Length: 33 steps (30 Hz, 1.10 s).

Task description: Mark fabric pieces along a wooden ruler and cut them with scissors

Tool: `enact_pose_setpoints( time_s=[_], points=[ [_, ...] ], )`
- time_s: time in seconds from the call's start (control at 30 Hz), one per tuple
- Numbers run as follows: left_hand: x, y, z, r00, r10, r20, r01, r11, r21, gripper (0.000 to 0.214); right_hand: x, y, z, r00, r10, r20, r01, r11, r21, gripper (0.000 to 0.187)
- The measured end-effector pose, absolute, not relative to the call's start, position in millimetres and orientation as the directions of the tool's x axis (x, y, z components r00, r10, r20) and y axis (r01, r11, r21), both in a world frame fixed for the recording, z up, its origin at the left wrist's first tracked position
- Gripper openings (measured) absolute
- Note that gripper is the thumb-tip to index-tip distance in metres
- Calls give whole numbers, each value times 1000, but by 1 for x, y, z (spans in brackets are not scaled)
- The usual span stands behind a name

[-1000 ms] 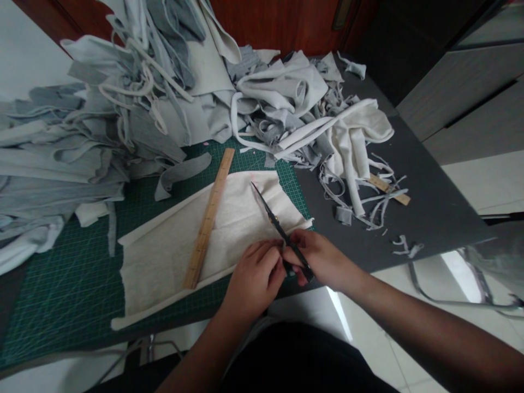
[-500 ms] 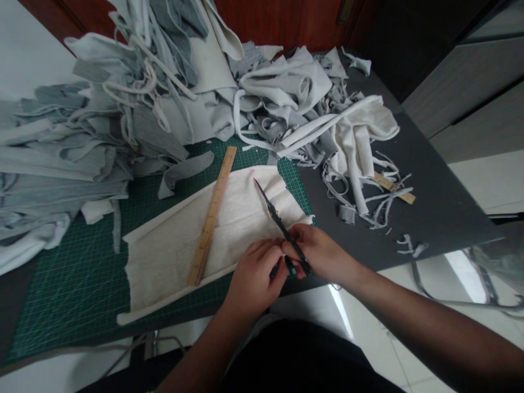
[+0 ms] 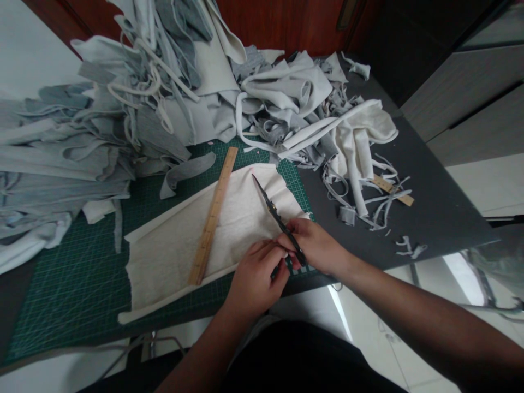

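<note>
A long cream cloth [image 3: 172, 256] with rolled long edges lies flat on the green cutting mat [image 3: 73, 284]. My right hand [image 3: 315, 245] is closed round black scissors [image 3: 282, 224], whose blades point away from me over the cloth, near a small pink mark. At the cloth's near edge my left hand [image 3: 257, 275] has its thumb and fingers pinched together, right beside the right hand's fingers. What is in that pinch is hidden. A wooden ruler [image 3: 213, 215] rests slantwise across the cloth, left of the scissors.
Heaps of grey cloth [image 3: 61, 158] stand at the left and back. More white and grey pieces [image 3: 356, 136] lie at the back right. A second ruler [image 3: 403, 196] sits under thin scraps. The dark table's edge [image 3: 495, 239] ends at the right, above a tiled floor.
The scissors and my right hand have shifted slightly up and left, with the handles tilting a little. My left hand stays nearly in place. The whole view has moved slightly.
</note>
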State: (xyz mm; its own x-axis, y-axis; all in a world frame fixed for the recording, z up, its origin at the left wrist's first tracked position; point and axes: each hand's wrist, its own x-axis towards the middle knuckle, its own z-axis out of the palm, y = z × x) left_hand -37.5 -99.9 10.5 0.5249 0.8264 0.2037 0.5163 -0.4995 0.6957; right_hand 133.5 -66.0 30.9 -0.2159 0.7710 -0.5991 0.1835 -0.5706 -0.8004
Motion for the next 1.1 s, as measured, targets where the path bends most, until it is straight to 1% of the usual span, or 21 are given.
enact_pose_setpoints(
  time_s=[0.17, 0.23, 0.37, 0.5, 0.6, 0.73, 0.87, 1.03, 1.1],
  points=[
    [-36, -101, 9, 548, 810, 209, 544, -535, 646, 15, 133, -66, 33, -198, 762, -616, 158, -596, -788, 19],
    [-35, -103, 7, 538, 818, 202, 604, -542, 585, 16, 134, -66, 34, -191, 763, -617, 135, -602, -787, 17],
    [-31, -106, 2, 471, 858, 204, 739, -510, 440, 24, 139, -65, 35, -189, 776, -602, 142, -585, -798, 14],
    [-31, -106, -1, 564, 807, 177, 726, -586, 360, 22, 140, -60, 36, -206, 779, -593, 191, -562, -805, 18],
    [-31, -105, 0, 580, 796, 174, 714, -599, 362, 22, 138, -56, 37, -220, 782, -582, 199, -549, -812, 20],
    [-32, -106, 1, 571, 794, 208, 686, -601, 410, 26, 135, -51, 39, -236, 778, -583, 170, -558, -813, 18],
    [-34, -107, 0, 562, 791, 242, 656, -605, 452, 32, 133, -50, 35, -216, 780, -587, 167, -563, -810, 17],
    [-36, -106, 0, 555, 792, 256, 642, -603, 473, 31, 133, -50, 32, -244, 778, -579, 155, -558, -815, 23],
    [-36, -106, 0, 555, 787, 269, 638, -610, 471, 32, 134, -50, 35, -258, 775, -577, 148, -558, -816, 23]
  ],
)
